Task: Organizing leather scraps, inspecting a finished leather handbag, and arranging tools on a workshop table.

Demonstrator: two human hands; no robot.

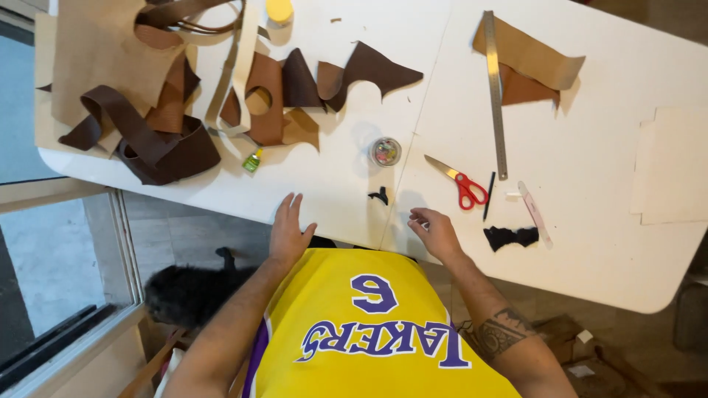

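Left hand (287, 234) lies flat, fingers spread, holding nothing, on the white table (590, 243) at its near edge. Right hand (435, 232) rests loosely curled, empty, beside it. Between them, bare smooth tabletop and 1 small black scrap (379, 196); red-handled scissors (461, 183) lie further right.

I have only the head camera, looking steeply down from above my chest onto the white table (590, 243), whose near edge crosses the middle of the frame. It sits far enough back that floor shows at lower left and right, with my forearms entering from the bottom.
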